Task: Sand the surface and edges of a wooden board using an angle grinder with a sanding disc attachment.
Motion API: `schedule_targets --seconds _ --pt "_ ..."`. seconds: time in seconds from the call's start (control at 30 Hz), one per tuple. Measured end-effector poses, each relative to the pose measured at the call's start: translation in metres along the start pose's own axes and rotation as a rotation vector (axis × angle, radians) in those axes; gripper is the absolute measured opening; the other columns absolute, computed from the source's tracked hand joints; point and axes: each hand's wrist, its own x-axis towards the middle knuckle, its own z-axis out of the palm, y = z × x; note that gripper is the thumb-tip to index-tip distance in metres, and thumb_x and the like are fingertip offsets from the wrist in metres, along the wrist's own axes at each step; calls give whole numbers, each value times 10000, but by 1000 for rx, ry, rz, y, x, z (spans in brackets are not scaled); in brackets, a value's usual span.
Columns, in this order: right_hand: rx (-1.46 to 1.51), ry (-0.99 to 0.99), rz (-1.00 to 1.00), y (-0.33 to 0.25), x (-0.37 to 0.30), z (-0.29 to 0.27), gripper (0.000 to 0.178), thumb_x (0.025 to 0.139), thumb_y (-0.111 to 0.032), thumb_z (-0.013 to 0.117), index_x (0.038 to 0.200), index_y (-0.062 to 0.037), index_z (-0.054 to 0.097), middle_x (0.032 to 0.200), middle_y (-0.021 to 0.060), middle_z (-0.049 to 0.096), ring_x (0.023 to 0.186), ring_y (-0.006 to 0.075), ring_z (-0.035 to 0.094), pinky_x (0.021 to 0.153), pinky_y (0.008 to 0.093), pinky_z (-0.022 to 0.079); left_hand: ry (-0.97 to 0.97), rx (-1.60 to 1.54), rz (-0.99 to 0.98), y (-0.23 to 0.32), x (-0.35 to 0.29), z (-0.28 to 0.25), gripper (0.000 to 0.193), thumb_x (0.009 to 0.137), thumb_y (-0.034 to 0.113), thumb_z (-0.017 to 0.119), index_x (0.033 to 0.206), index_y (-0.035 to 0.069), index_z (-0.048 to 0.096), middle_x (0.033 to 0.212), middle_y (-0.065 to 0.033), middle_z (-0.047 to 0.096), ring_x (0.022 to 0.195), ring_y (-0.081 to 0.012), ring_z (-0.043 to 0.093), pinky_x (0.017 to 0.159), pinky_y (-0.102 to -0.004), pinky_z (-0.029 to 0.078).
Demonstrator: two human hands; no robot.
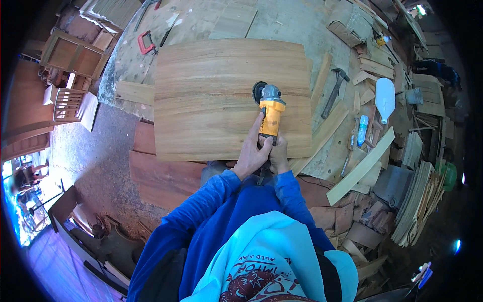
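A yellow and grey angle grinder (pixel 272 115) is held over the near half of a wide wooden panel (pixel 211 95). Its dark round disc points to the far left, over or on the wood; I cannot tell whether it touches. My left hand (pixel 250 153) is wrapped along the left side of the grinder's body, one finger stretched toward its switch. My right hand (pixel 279 154) closes round the rear end of the tool from the right. A dark line or crack runs across the panel's grain by the disc.
A claw hammer (pixel 334 93) lies right of the panel beside wood strips. A red clamp (pixel 146 43) rests at the far left of the table. A white bottle (pixel 385 99), a blue-labelled bottle (pixel 362 130) and a slanted board (pixel 359 166) are on the right. Reddish planks (pixel 161 176) jut out below the panel.
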Motion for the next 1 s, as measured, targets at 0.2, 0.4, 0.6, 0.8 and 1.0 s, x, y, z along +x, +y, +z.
schedule_targets --seconds 0.2,0.4,0.6,0.8,1.0 --pt "-1 -78 -33 -6 -1 -7 481 800 -50 819 1210 -59 567 1042 39 673 902 128 649 758 303 554 86 -179 128 -6 -7 11 773 888 83 596 1566 3 234 1484 -254 451 1355 -323 478 1123 -397 362" --pt "137 -193 108 4 -3 -20 517 802 -38 804 1256 -54 558 1066 49 670 901 131 650 771 295 558 141 27 191 -7 -15 18 747 903 22 542 1583 50 235 1486 -196 427 1176 -193 536 1026 -316 426" --pt "-21 -196 129 -1 -8 -14 531 817 -36 787 1286 -36 539 1076 60 659 931 139 639 777 311 556 109 31 -70 6 -27 12 747 931 92 599 1588 62 244 921 -47 602 707 -76 456 722 -244 451" --pt "-79 -127 61 9 2 25 490 812 -86 814 1224 -26 556 1069 72 663 927 184 635 777 340 551 175 -41 -17 -19 -17 -11 753 958 146 634 1592 65 237 735 40 433 659 -51 398 635 -231 398" --pt "-193 -61 7 8 19 54 398 854 -90 774 1188 -27 566 1062 90 668 931 184 648 771 336 556 153 -99 -56 -11 3 -41 772 936 101 621 1599 81 225 714 -3 539 657 -82 523 650 -260 457"
